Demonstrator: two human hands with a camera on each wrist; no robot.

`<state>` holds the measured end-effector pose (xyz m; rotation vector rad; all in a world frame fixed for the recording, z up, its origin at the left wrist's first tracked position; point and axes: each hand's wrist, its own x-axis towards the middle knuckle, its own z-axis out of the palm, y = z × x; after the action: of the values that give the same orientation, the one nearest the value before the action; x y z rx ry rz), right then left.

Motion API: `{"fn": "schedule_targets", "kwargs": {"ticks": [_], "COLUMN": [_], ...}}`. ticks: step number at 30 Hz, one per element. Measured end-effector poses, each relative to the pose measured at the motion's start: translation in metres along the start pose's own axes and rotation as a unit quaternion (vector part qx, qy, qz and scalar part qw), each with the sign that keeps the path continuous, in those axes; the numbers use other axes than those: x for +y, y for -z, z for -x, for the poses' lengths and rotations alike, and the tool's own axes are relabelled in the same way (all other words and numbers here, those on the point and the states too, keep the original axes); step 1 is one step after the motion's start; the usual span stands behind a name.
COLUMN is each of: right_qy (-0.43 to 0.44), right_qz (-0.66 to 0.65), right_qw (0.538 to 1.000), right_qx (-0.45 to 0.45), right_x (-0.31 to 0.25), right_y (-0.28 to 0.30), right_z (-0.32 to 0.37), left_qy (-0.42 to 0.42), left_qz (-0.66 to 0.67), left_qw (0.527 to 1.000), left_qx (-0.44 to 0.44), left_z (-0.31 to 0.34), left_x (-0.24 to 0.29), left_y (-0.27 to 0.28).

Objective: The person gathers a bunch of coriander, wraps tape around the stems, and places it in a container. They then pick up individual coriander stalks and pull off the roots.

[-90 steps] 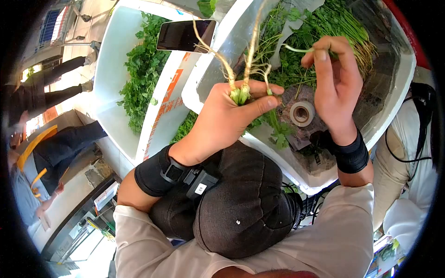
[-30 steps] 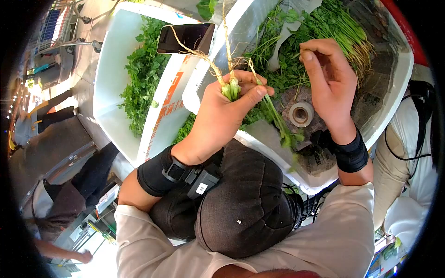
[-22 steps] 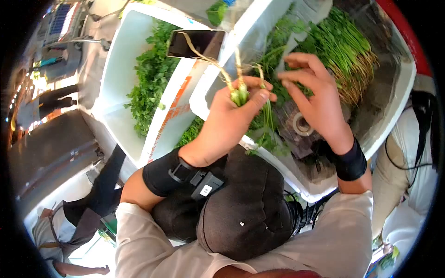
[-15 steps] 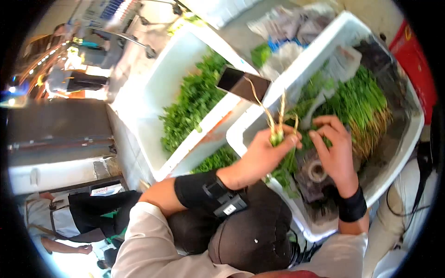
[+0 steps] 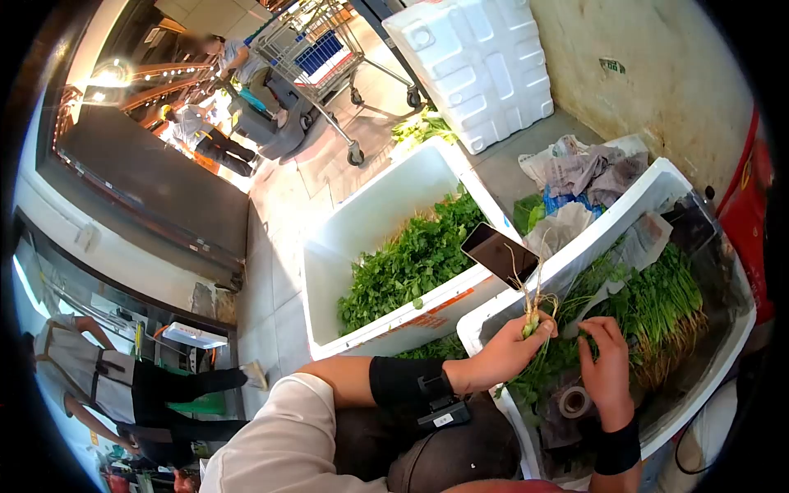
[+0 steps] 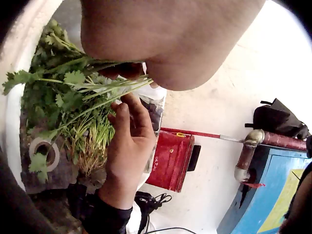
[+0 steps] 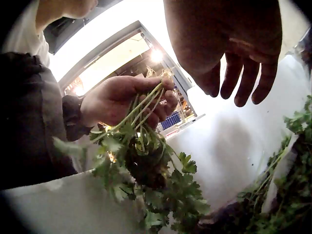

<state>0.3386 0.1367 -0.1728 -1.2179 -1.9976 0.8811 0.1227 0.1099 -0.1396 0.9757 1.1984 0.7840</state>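
My left hand [image 5: 503, 355] grips several sprigs of coriander [image 7: 170, 195] by the stem bases, thumb pressed over them. Their pale roots [image 5: 532, 306] stick up past the fingers, and the leaves hang down in the right wrist view. To its right is my right hand [image 5: 608, 374], its fingers loosely bent with nothing between them. Both hands are over the near white foam box [image 5: 486, 322]. Inside it lies a heap of coriander [image 5: 670, 287], roots toward the right. A roll of tape [image 5: 574, 402] sits on dark paper beside my right wrist.
Another foam box [image 5: 322, 275] holds leafy coriander. A phone [image 5: 500, 254] lies on the rims between the boxes. Crumpled bags [image 5: 596, 171] are behind, with an upended foam box [image 5: 472, 70] by the wall. A shopping cart [image 5: 316, 49] and people stand farther off.
The head view has swung up and left, showing more floor and people. My right hand, earlier with a stem at its fingertips, now holds nothing; my left keeps its rooted coriander.
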Motion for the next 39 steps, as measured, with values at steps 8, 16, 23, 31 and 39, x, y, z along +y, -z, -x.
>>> {"fn": "schedule_targets", "kwargs": {"ticks": [8, 16, 23, 31, 39], "right_qy": [0.009, 0.006, 0.051, 0.028, 0.062], "right_qz": [0.006, 0.012, 0.041, -0.024, -0.146], "right_qw": [1.000, 1.000, 0.998, 0.998, 0.981], "right_qx": [0.010, -0.006, -0.017, -0.055, -0.109], "right_x": [0.001, 0.009, 0.014, 0.009, -0.005], "right_y": [0.004, 0.001, 0.000, 0.002, -0.027], "right_z": [-0.004, 0.000, 0.003, 0.001, 0.011], "left_qy": [-0.129, -0.098, -0.059, -0.085, -0.075], "left_qz": [0.017, 0.242, 0.294, 0.169, 0.154], "left_qw": [0.989, 0.965, 0.954, 0.982, 0.984], "left_qx": [0.069, 0.012, -0.001, 0.013, 0.046], "left_z": [-0.011, -0.008, -0.005, -0.006, -0.005], "left_x": [-0.006, 0.004, 0.006, 0.005, 0.002], "left_y": [0.003, -0.001, -0.005, -0.007, -0.010]}}
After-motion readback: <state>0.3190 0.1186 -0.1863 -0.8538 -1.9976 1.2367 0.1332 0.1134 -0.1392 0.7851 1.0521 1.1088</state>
